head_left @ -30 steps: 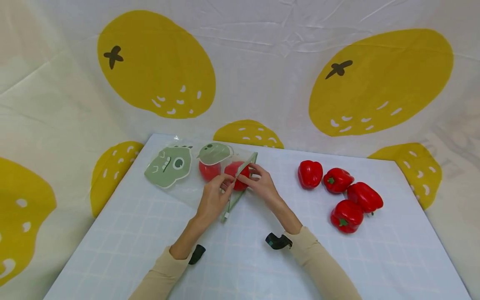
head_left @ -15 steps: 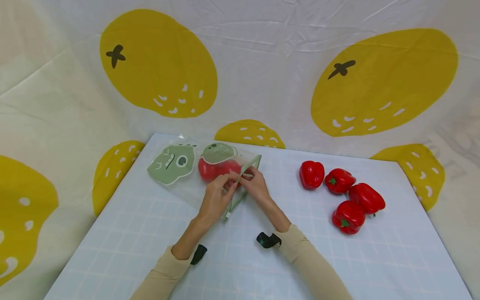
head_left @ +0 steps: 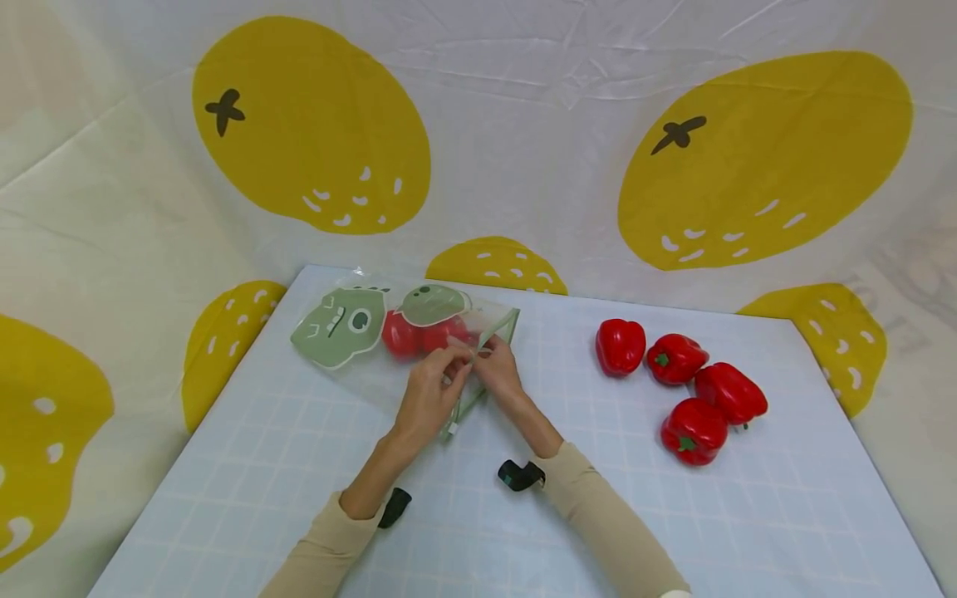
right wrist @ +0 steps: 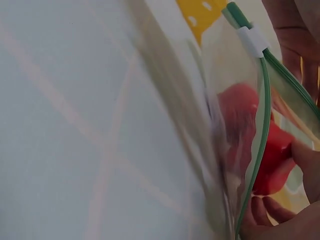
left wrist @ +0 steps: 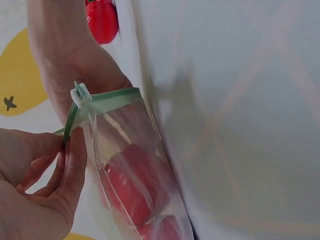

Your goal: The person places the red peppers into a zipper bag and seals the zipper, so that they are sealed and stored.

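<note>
A clear zip bag (head_left: 340, 328) with green cartoon prints lies at the table's back left. Two red bell peppers are inside, one deeper in the bag (head_left: 401, 335) and one nearer its mouth (head_left: 443, 334). My left hand (head_left: 428, 397) pinches the bag's green-edged opening between thumb and fingers. Reaching through that opening, my right hand (head_left: 499, 374) holds the nearer pepper; in the right wrist view thumb and fingers lie on either side of this pepper (right wrist: 277, 157). A white slider (right wrist: 254, 41) sits at one end of the green zip. Film partly veils the right fingertips.
Several more red bell peppers (head_left: 694, 430) lie grouped on the right of the white checked table (head_left: 598, 531). Behind the table hangs a pale cloth (head_left: 523, 149) printed with yellow fruit. A dark wrist camera (head_left: 521, 476) is strapped by the right sleeve.
My right hand has moved left into the bag, and the peppers have shifted left, deeper inside. My left hand keeps its pinch on the opening, nearly still.
</note>
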### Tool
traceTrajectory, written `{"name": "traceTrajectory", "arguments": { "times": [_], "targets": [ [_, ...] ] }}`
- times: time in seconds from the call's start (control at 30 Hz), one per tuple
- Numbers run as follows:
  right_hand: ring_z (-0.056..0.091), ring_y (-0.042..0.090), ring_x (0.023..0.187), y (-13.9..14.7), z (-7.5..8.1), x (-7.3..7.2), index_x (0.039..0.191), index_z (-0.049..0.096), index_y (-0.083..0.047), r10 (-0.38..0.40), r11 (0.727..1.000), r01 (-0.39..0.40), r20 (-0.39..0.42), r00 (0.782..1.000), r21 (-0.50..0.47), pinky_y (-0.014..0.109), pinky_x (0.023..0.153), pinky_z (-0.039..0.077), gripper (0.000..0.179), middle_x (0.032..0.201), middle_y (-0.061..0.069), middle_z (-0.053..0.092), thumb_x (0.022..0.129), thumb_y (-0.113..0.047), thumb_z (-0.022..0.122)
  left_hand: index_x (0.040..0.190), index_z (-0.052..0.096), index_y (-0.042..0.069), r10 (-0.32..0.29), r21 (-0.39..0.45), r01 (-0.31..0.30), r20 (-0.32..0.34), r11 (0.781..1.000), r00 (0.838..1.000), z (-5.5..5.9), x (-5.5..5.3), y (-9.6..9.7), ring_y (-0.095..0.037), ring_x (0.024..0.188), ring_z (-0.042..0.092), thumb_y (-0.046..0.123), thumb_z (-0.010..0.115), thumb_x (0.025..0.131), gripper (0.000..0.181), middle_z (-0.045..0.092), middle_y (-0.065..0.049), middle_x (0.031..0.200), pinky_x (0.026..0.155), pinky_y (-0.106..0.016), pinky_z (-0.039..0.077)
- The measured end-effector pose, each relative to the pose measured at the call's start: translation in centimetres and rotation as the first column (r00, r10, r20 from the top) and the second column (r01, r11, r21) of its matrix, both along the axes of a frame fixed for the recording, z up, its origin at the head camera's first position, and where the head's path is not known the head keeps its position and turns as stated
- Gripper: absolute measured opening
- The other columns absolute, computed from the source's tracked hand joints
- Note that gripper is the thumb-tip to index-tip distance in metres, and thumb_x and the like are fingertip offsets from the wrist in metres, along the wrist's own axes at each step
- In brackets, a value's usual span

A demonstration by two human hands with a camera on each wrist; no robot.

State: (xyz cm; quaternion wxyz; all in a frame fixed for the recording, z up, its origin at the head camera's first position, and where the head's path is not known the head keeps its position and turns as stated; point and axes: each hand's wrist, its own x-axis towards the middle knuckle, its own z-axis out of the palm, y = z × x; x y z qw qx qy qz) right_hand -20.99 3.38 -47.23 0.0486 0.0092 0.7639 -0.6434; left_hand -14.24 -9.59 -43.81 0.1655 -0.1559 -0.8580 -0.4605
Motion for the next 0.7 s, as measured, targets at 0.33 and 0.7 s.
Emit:
{"name": "traceTrajectory", "arguments": {
  "times": [0.33,0.7],
  "targets": [
    [0.065,0.017,0.096,-0.9,-0.6,-0.5,0.113,0.072,0.002,0.021,0.999,-0.023,-0.085,0.996,-0.024,0.027,0.085,0.051,0.034,0.105,0.014,0.075,0.091,-0.022,0.077,0.111,0.071,0.001,-0.010,-0.018,0.009,-0.045,1.000,0.999,-0.2,-0.1,0.1,-0.021,0.084,0.064,0.000,0.075,0.091,0.021,0.069,-0.009,0.097,0.072,-0.031,0.060],
    [0.065,0.033,0.118,0.1,-1.1,-1.2,0.128,0.065,0.009,0.248,0.969,-0.245,-0.223,0.943,0.039,0.034,0.101,0.051,0.036,0.123,0.023,0.070,0.094,-0.003,0.066,0.108,0.072,0.002,-0.016,-0.006,0.015,-0.056,1.000,0.998,-0.5,-0.2,0.1,-0.021,0.083,0.066,-0.002,0.074,0.091,0.017,0.069,-0.009,0.094,0.068,-0.031,0.059]
  ]
}}
